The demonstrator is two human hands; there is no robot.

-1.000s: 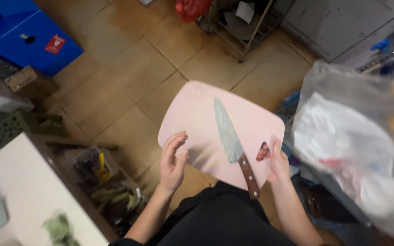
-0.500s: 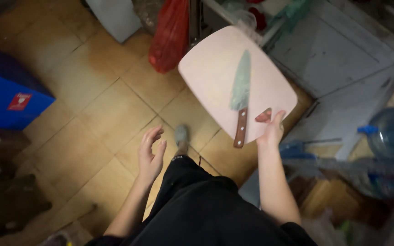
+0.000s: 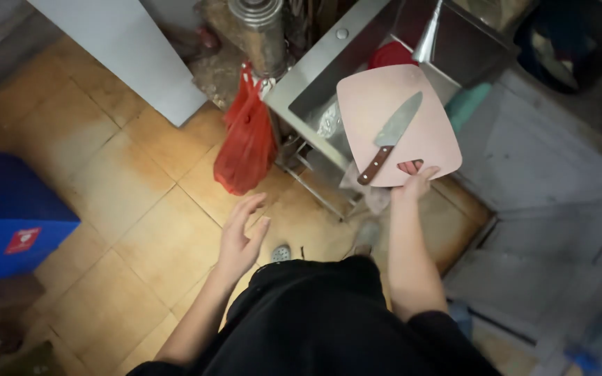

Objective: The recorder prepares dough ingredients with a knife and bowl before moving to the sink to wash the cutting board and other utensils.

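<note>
1. Worn tan floor tiles (image 3: 141,209) fill the lower left of the view, and a steel sink (image 3: 329,76) stands at the top centre.
2. Over the near right corner of the sink, the right hand (image 3: 412,179) grips the lower edge of a pale pink cutting board (image 3: 419,132), fingers curled under it and thumb on top.
3. On the board lies a knife (image 3: 389,136) with a brown wooden handle, its blade pointing up and away towards the sink basin.
4. Left of the sink and lower, the left hand (image 3: 240,240) hangs over the tiles with fingers spread, holding nothing.
5. Just left of the sink a red plastic bag (image 3: 247,143) hangs down.
6. Far left of the sink sits a blue box (image 3: 8,216) on the floor.
</note>
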